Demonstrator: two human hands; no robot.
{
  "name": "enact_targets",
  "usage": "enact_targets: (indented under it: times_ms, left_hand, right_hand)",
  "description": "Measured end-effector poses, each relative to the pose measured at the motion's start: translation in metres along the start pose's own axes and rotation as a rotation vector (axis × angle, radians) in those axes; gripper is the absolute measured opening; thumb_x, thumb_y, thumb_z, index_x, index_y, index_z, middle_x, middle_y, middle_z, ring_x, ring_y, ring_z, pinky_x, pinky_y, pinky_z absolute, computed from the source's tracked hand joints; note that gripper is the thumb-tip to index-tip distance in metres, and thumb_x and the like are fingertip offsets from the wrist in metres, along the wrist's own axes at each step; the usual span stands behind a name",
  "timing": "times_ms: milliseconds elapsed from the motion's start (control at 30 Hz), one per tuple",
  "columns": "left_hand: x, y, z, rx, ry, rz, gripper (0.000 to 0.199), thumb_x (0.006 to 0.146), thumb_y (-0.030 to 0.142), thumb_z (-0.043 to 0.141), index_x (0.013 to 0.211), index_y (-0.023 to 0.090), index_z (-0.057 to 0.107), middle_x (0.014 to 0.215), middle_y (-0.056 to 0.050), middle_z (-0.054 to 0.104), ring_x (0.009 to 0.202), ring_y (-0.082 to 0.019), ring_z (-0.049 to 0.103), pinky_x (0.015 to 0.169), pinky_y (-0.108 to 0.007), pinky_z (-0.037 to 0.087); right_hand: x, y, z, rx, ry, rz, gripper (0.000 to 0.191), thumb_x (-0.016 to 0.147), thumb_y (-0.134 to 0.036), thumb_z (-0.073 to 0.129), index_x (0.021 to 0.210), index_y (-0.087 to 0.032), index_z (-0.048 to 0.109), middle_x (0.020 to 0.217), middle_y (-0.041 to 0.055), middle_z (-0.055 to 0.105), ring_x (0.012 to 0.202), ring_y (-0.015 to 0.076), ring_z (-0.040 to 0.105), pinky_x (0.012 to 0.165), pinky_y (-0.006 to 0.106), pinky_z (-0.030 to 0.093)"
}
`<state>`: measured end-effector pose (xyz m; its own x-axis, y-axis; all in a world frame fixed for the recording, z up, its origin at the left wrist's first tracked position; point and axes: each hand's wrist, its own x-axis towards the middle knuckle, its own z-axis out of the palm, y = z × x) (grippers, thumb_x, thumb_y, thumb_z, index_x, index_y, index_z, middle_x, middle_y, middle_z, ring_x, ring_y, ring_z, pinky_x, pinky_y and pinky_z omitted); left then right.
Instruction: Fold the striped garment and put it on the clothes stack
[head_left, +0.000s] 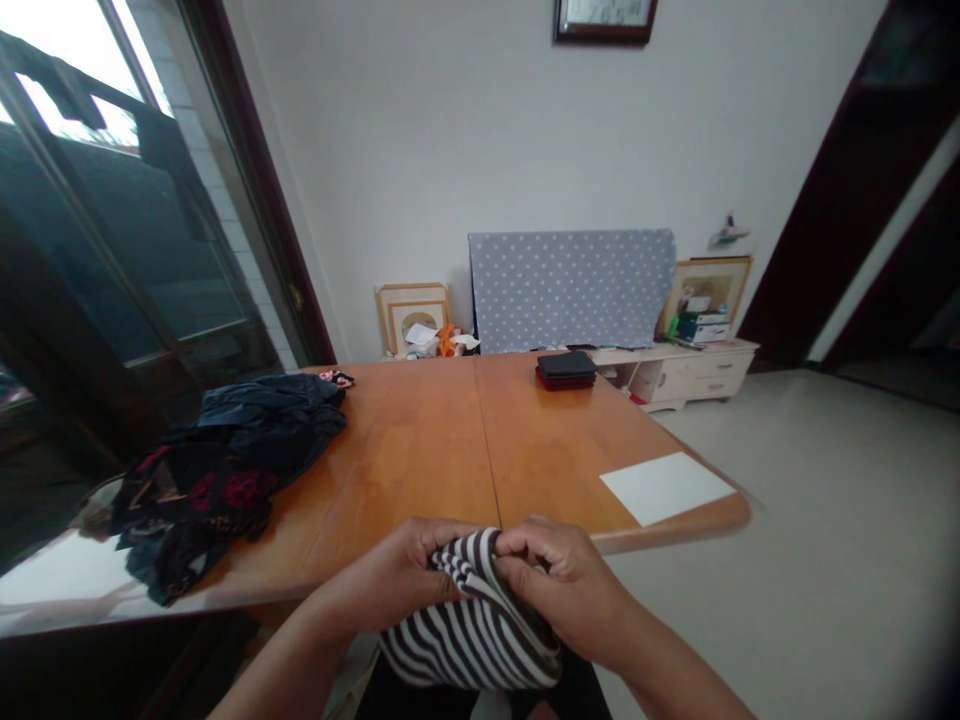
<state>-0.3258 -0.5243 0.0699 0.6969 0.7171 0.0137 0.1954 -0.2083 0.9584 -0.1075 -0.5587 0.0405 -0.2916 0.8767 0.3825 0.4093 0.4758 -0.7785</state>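
Observation:
A black-and-white striped piece of cloth [465, 645], bunched and folded, is held up just off the table's near edge, above my lap. My left hand [405, 575] grips its upper left part, with the thumb pressed on the stripes. On the other side my right hand [562, 580] pinches the folded edge between thumb and fingers. A dark inner side or lining shows along the fold near the right hand. What kind of garment or item the cloth is, I cannot tell.
On the wooden table [420, 450], dark clothes [247, 450] lie heaped at the left. A stack of dark folded items [565, 370] sits at the far side. White paper [666, 488] lies near the right corner. Behind stand a cloth-covered panel [574, 290] and a low white cabinet [705, 378].

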Motion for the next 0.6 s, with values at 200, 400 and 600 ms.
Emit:
enact_targets:
  times_ms: [200,400,600]
  left_hand:
    - [0.002,-0.009,0.000,0.029,0.005,-0.019,0.030,0.081,0.037,0.071,0.106,0.019,0.074,0.098,-0.004,0.073,0.097,-0.025,0.064,0.088,-0.034,0.049]
    - [0.003,-0.015,-0.001,-0.107,0.059,-0.045,0.031,0.090,0.040,0.063,0.109,0.017,0.072,0.104,-0.007,0.072,0.098,-0.023,0.065,0.089,-0.033,0.047]
    - [0.012,-0.021,0.002,-0.119,0.035,0.001,0.032,0.090,0.040,0.064,0.112,0.018,0.072,0.105,-0.006,0.072,0.099,-0.023,0.064,0.091,-0.033,0.046]
  right_hand:
    - [0.001,0.006,0.011,-0.109,0.155,0.055,0.009,0.087,-0.022,0.062,0.078,-0.021,0.063,0.076,-0.0010,0.061,0.070,0.0134,0.057,0.064,0.025,0.040]
    - [-0.003,0.020,0.005,0.142,0.146,0.169,0.031,0.095,-0.047,0.054,0.107,-0.021,0.066,0.100,0.0055,0.069,0.089,0.0187,0.064,0.077,0.030,0.049]
    - [-0.006,0.024,0.014,0.107,-0.097,0.221,0.075,0.083,-0.055,0.068,0.147,-0.025,0.043,0.142,0.0126,0.055,0.129,0.0305,0.053,0.107,0.048,0.040]
